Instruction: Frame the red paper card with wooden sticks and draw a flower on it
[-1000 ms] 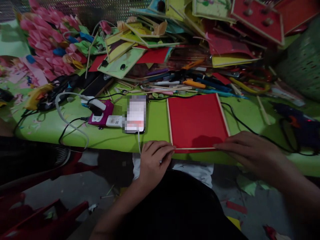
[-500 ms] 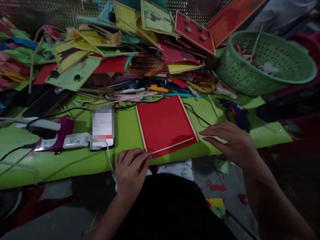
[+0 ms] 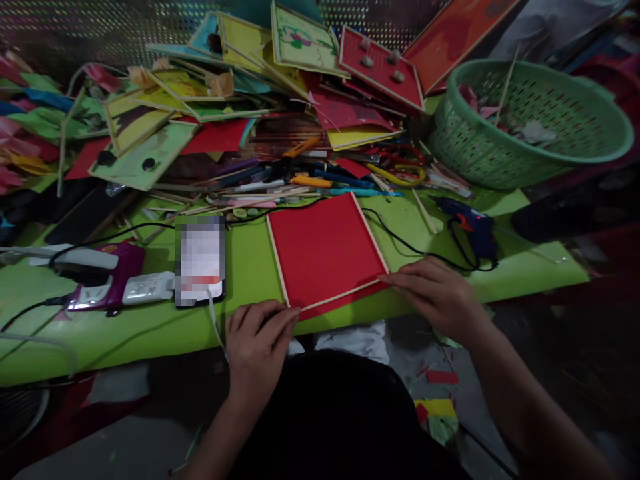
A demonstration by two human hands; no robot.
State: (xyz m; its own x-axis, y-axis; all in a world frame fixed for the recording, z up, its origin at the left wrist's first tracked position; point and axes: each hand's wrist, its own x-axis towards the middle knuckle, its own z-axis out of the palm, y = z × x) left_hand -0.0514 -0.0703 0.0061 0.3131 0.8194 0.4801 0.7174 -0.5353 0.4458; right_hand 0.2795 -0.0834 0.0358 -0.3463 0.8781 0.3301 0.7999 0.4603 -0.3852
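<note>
A red sheet of paper (image 3: 325, 250) lies on the green table top in front of me, with thin wooden sticks along its left and right edges. Across its near side runs another wooden stick (image 3: 343, 293), a little in from the paper's near edge. My left hand (image 3: 260, 340) pinches this stick's left end at the near left corner. At the near right corner, my right hand (image 3: 440, 293) has thumb and fingers closed on the other end. The fingertips hide both stick ends.
A phone (image 3: 200, 260) and a purple power strip (image 3: 107, 277) lie to the left. A glue gun (image 3: 473, 230) with its black cord rests to the right, below a green basket (image 3: 530, 157). Pens, scissors (image 3: 400, 175) and framed paper pictures (image 3: 305, 40) pile up behind.
My right hand has moved left from beside the paper and closed on the stick's right end. My left hand stays at the left end. The view has shifted slightly.
</note>
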